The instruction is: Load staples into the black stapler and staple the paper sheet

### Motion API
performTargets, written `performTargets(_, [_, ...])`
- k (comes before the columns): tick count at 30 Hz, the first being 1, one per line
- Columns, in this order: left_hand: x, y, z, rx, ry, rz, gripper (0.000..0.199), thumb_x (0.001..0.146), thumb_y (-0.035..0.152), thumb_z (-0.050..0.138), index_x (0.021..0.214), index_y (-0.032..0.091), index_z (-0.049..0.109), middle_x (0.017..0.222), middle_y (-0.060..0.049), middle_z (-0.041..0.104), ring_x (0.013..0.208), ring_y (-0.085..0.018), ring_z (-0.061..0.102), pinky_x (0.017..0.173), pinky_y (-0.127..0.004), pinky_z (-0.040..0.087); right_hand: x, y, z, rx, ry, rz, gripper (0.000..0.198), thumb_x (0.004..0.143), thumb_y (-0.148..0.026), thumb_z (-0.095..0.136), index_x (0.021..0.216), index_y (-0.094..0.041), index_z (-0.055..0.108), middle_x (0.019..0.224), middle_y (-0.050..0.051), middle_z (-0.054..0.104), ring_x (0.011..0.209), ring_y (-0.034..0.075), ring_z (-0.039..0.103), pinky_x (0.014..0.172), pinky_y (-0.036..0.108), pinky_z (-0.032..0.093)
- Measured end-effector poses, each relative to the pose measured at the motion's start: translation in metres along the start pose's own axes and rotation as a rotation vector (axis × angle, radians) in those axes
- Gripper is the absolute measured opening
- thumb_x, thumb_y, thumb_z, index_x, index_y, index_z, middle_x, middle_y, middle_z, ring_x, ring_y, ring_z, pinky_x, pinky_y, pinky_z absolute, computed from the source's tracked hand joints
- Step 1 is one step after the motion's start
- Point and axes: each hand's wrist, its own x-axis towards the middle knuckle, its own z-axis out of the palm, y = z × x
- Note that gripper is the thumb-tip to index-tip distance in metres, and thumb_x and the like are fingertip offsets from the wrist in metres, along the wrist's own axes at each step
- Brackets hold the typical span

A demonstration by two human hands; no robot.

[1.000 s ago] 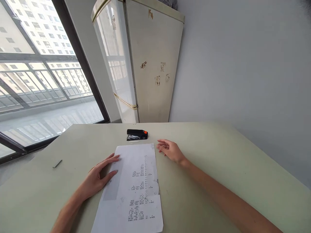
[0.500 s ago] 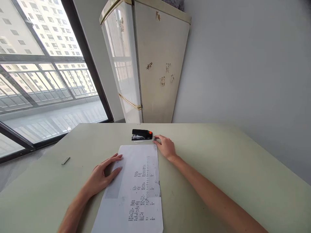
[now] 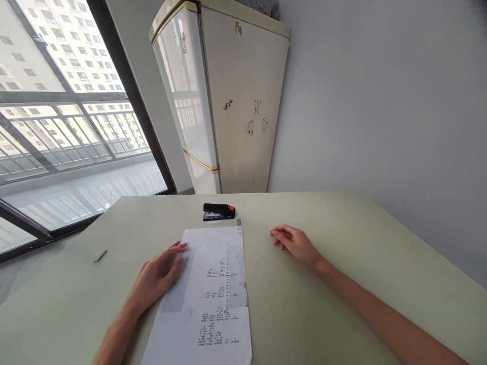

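A printed sheet of paper (image 3: 213,294) lies on the table. Flat on its left edge rests my left hand (image 3: 158,274), thumb and fingers apart. To the right of the sheet my right hand (image 3: 297,244) hovers near the tabletop, fingers loosely bent, with nothing visible in them. Just at the paper's top right corner sits a small grey strip that looks like staples (image 3: 239,222). Beyond the paper's top edge a black stapler (image 3: 218,212) with an orange part lies on its side or base; I cannot tell which.
Another thin grey strip (image 3: 100,255) lies on the left part of the pale green table (image 3: 342,304). Behind the table stands an old white refrigerator (image 3: 243,152) against the wall. A large window (image 3: 76,116) is at the left.
My right hand has let go of the small grey strip by the paper's corner and moved right, towards me. My left hand stays on the sheet. The view has shifted slightly.
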Motion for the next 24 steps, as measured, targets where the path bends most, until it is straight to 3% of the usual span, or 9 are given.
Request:
performTargets(3, [0.007,0.027,0.013,0.006,-0.022,0.097,0.045,0.102,0.062,0.048,0.119,0.029,0.072,0.137,-0.001,0.073,0.133,-0.032,0.064,0.113,-0.053,0.052,-0.035,0.013,-0.029,0.012,0.027,0.019,0.045,0.099,-0.063,0.058,0.095,-0.020,0.071,0.091,0.006,0.075,0.074,0.018,0.067,0.072,0.033,0.056])
performTargets(5, [0.012,0.054,0.030,0.027,-0.093,0.164,0.040,0.105,0.056,0.048,0.128,0.030,0.068,0.143,0.000,0.069,0.138,-0.030,0.060,0.115,-0.053,0.051,-0.052,0.018,-0.039,0.014,0.039,0.038,0.047,0.099,-0.064,0.057,0.093,-0.021,0.072,0.083,0.005,0.073,0.072,0.018,0.065,0.070,0.032,0.054])
performTargets(10, [0.013,0.126,0.098,0.114,-0.124,0.393,0.048,0.103,0.047,0.058,0.146,0.026,0.053,0.162,-0.009,0.049,0.155,-0.033,0.038,0.119,-0.057,0.047,-0.066,0.021,-0.040,0.012,0.058,0.053,0.046,0.099,-0.065,0.056,0.093,-0.022,0.072,0.083,0.005,0.071,0.070,0.018,0.061,0.067,0.031,0.051])
performTargets(14, [0.000,0.168,0.149,0.132,-0.208,0.483,0.061,0.101,0.044,0.065,0.153,0.019,0.044,0.169,-0.016,0.035,0.159,-0.035,0.025,0.122,-0.059,0.043,-0.063,0.017,-0.037,0.002,0.063,0.047,0.046,0.100,-0.065,0.055,0.092,-0.022,0.071,0.078,0.003,0.069,0.069,0.018,0.060,0.067,0.031,0.049])
performTargets(18, [-0.009,0.183,0.169,0.138,-0.236,0.533,0.061,0.104,0.045,0.058,0.155,0.016,0.042,0.171,-0.017,0.030,0.159,-0.035,0.021,0.124,-0.058,0.041,-0.063,0.013,-0.038,-0.017,0.055,0.034,0.045,0.100,-0.063,0.055,0.090,-0.022,0.070,0.076,0.003,0.068,0.070,0.019,0.059,0.069,0.031,0.049])
performTargets(24, [-0.008,0.181,0.165,0.122,-0.214,0.545,0.051,0.107,0.033,0.052,0.155,0.020,0.043,0.172,-0.012,0.030,0.159,-0.031,0.024,0.127,-0.054,0.039,-0.062,0.016,-0.037,-0.075,0.047,0.017,0.042,0.103,-0.058,0.053,0.090,-0.023,0.070,0.078,0.003,0.069,0.073,0.020,0.062,0.067,0.030,0.048])
